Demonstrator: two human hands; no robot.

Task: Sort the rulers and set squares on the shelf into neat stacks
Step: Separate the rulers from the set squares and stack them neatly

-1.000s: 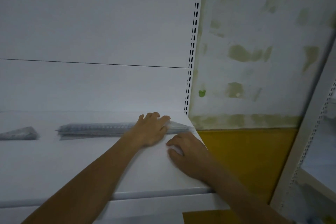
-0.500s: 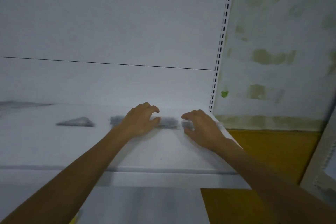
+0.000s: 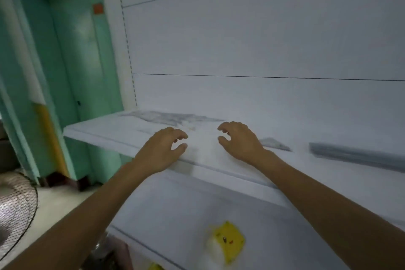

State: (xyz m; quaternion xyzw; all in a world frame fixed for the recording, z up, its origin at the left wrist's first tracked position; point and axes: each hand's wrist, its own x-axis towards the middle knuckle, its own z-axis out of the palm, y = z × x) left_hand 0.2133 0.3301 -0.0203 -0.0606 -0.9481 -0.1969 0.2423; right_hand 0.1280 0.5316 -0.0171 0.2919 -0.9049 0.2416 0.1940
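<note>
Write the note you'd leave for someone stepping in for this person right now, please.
Hands: the left hand is empty, fingers loosely curled, over the front edge of the shelf. The right hand is also empty and loosely curled, above the shelf.
Things: a blurred loose pile lies at the back left, one set square just right of the right hand, and a ruler stack farther right.
Done: the ruler stack looks gathered.
Left: probably sorting the loose pile and stacking the set square with its like.

White shelf [image 3: 105, 130] — scattered rulers [image 3: 166, 116], set square [image 3: 275, 144], ruler stack [image 3: 350, 154]
</note>
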